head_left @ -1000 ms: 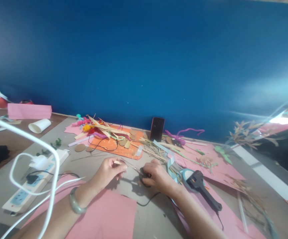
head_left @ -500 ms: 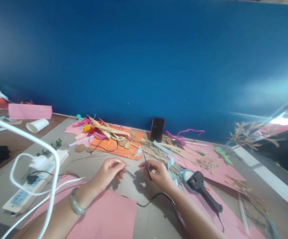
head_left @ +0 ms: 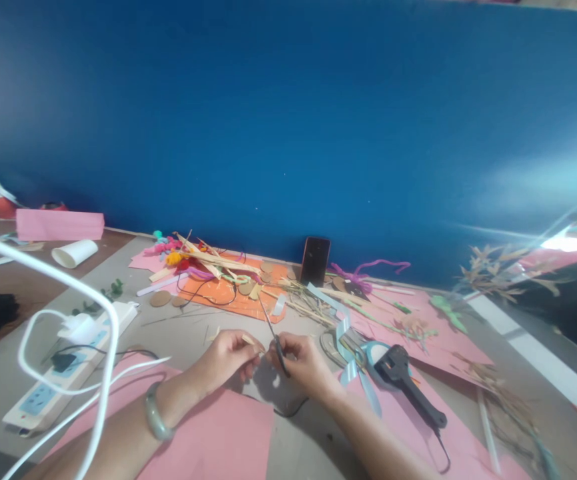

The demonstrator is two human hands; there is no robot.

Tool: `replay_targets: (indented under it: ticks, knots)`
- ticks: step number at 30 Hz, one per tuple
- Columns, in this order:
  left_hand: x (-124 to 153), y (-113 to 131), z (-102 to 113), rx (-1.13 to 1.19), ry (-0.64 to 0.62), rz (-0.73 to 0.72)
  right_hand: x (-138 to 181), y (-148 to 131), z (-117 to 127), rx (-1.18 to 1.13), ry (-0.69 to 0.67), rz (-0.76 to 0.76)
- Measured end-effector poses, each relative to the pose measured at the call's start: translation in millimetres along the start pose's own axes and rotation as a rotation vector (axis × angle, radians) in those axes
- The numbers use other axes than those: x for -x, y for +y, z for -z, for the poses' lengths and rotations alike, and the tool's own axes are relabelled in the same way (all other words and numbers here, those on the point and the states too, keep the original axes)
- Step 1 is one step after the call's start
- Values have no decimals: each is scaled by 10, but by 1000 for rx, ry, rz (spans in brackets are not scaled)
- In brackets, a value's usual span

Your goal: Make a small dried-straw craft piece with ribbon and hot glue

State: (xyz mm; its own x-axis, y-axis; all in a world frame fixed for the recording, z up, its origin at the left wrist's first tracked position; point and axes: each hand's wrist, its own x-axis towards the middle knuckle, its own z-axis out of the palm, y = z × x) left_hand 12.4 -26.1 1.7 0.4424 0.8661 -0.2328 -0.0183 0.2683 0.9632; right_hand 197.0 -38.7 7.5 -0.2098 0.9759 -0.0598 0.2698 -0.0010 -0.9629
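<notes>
My left hand [head_left: 229, 359], with a pale bangle [head_left: 156, 412] on its wrist, pinches a small tan strip [head_left: 250, 341] between thumb and fingers. Close beside it on the right, my right hand [head_left: 304, 365] grips a slim dark pointed tool [head_left: 270, 328], tilted with its tip up and to the left. I cannot tell whether the tool is a knife or tweezers. The fingertips of both hands nearly meet above the grey table. Pale scraps [head_left: 212, 335] lie just behind my left hand.
A black glue gun [head_left: 411, 387] lies at right, near light-blue ribbon [head_left: 342, 330]. A phone [head_left: 315, 261] leans on the blue wall. Dry strips [head_left: 208, 257] cover an orange sheet [head_left: 218, 299]. A power strip [head_left: 73, 370] and white cable [head_left: 111, 353] are left; pink paper [head_left: 218, 440] lies in front.
My right hand has moved left and slightly down, bringing the dark tool close to my left hand. The left hand has shifted a little right and down, still pinching the strip.
</notes>
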Motion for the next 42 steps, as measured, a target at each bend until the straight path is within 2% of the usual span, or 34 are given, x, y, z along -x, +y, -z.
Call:
replay_targets:
  ticks: [4,9,12,16,21,29,42]
  knots:
    - [-5,-16,2,18,4,-5,-7,37,-27,-16,41,19]
    - [-9,-6,-4,111,104,-9,8,16,-84,14,118,78]
    - [-14,-5,-13,185,144,-56,23,19,-120,60,120,118]
    - [-11,3,-22,217,137,-68,34,65,-132,137,113,157]
    - [1,35,25,124,149,-123,4,69,-32,332,116,217]
    - [18,103,77,-91,213,-195,1,-95,122,699,-9,269]
    - [14,63,70,-141,200,-187,-16,-3,83,774,-40,312]
